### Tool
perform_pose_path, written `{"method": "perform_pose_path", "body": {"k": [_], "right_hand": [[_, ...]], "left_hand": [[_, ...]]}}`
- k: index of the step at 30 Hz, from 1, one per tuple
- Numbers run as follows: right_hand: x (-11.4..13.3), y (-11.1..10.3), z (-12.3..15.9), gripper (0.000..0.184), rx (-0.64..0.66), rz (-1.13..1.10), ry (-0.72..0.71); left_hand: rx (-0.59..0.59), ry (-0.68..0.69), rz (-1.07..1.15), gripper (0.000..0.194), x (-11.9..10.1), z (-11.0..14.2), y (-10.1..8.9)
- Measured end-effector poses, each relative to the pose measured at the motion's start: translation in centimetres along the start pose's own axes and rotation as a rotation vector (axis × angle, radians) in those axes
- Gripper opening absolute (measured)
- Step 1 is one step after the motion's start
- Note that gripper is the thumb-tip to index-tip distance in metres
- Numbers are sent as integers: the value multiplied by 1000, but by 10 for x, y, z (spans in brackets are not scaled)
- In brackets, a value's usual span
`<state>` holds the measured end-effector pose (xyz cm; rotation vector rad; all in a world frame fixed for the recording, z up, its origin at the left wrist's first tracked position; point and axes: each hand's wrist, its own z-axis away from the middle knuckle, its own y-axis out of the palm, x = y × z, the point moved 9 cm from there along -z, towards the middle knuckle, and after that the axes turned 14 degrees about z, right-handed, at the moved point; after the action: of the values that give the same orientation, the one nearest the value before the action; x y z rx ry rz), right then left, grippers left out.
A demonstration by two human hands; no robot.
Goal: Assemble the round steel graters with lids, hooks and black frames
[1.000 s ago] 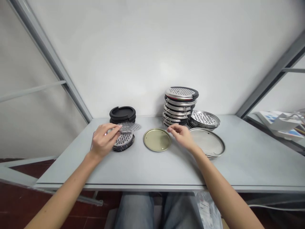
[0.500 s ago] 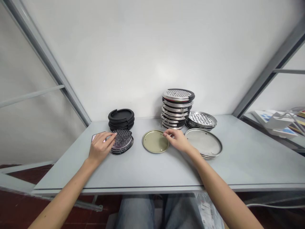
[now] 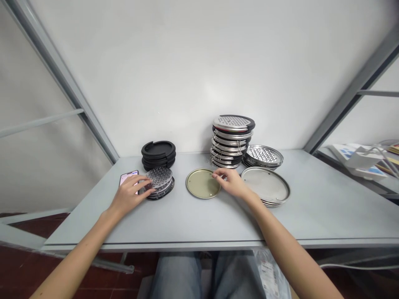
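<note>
My left hand (image 3: 132, 191) has its fingers apart at the near left edge of a stack of small round grater plates. The top grater plate (image 3: 158, 176) is silver with raised teeth, and the fingertips touch its side. A phone (image 3: 128, 176) lies partly under that hand. My right hand (image 3: 229, 180) rests with loosely curved fingers over the right rim of a shallow gold-coloured round lid (image 3: 202, 185). Fingers and thumb are apart there, and the lid lies flat on the table. Right of this hand is a stack of larger silver round lids (image 3: 268, 185).
Black rings (image 3: 158, 149) are stacked behind the grater plates. A tall stack of silver and black graters with wire clips (image 3: 233, 139) stands near the wall, beside larger grater plates (image 3: 264, 155). Papers (image 3: 358, 158) lie on a shelf at right. Grey table (image 3: 187, 224) beneath.
My left hand has lowered the grater plate onto the small stack and let go, its fingers spreading. My right hand has shifted slightly left over the gold lid's rim. The view has moved a little.
</note>
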<state>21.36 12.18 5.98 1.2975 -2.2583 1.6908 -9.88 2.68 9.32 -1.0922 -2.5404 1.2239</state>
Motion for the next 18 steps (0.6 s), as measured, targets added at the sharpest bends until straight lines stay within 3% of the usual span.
{"method": "perform_pose_path", "body": {"k": [7,12,15,18], "right_hand": [[-2,3,1,21,1,41,-3],[-4,5,1,18,-28,158,-48],[-5,8,2,19,-24,200,-55],[-4,6,1,19,-49,164,-47]], "left_hand": [[-27,-13,4,23,-7,0,0],[-95,98,70,17,-53,-21,8],[71,205,155,19,-94,-42,45],[278,249,231,21,-118,-58,94]]}}
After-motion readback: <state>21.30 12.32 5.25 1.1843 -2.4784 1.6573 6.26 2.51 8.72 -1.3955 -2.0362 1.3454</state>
